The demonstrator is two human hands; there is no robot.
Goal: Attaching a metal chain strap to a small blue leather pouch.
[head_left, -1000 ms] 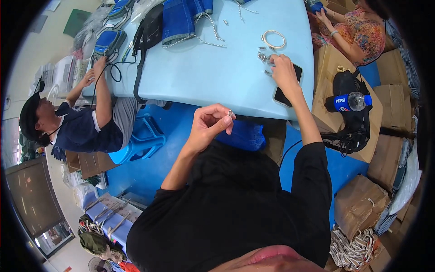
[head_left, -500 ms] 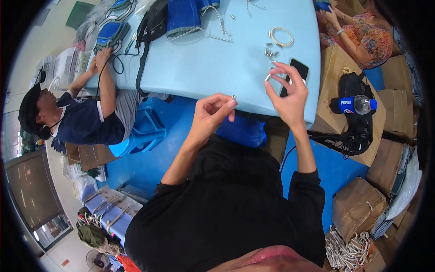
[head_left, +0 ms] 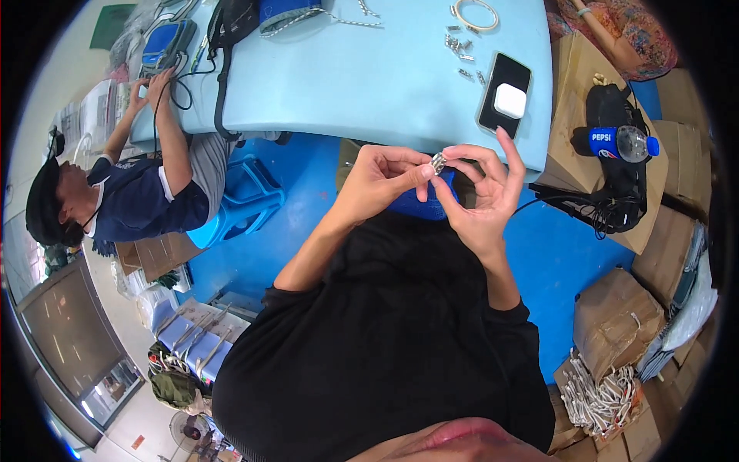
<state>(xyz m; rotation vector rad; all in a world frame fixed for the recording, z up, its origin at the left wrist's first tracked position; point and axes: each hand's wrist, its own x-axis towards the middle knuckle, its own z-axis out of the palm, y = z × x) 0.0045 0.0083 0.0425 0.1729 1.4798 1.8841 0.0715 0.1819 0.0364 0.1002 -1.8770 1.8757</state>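
My left hand (head_left: 381, 179) and my right hand (head_left: 483, 185) meet in front of my chest, just below the near edge of the light blue table (head_left: 362, 85). Between their fingertips they pinch a small silver metal piece (head_left: 438, 162). The left thumb and forefinger press it from the left, the right fingers close on it from the right, with the right little finger raised. Several similar small metal pieces (head_left: 460, 48) lie scattered on the table further away.
A black phone (head_left: 493, 115) with a small white box (head_left: 509, 100) on it lies near the table's edge. A white cord ring (head_left: 475, 13) lies behind the pieces. A seated person (head_left: 131, 192) works at the table's left. A cardboard box (head_left: 593, 85) with a bottle (head_left: 620, 143) stands right.
My right hand left the table and came back toward my chest, joining my left hand on the small metal piece. My view has shifted closer to the table's near edge.
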